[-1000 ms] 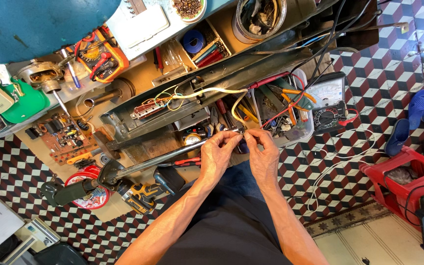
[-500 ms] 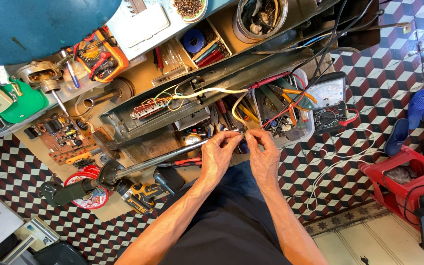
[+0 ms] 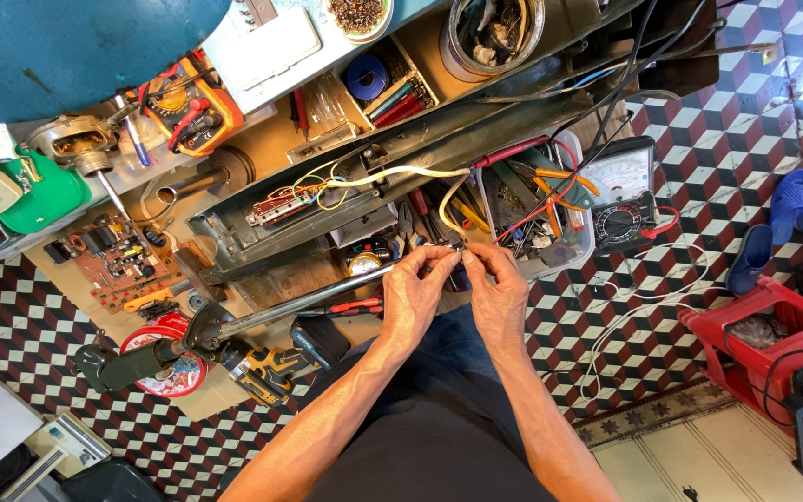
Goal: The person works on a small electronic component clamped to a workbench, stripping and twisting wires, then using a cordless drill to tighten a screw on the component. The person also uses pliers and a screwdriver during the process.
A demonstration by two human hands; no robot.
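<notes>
While wire ends point(image 3: 457, 253) sit pinched between both hands at bench edge, joint looks unfinished.
- Left hand point(image 3: 417, 290): fingers curled closed on wire ends.
- Right hand point(image 3: 497, 290): fingertips pinched on same ends.
- Cream cable point(image 3: 392, 173): smooth, curved, runs from hands into open grey metal housing point(image 3: 234, 237); loose coloured leads inside.
- Chrome tube point(image 3: 304, 302): glossy, straight, under left hand.

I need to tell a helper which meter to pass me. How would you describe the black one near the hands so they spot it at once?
Start at the clear plastic bin of wires and pliers just beyond the right hand. The black analog multimeter lies against its far side, on the checkered floor. Unlike the orange meter on the bench, it has a white needle scale above a round dial.
</notes>
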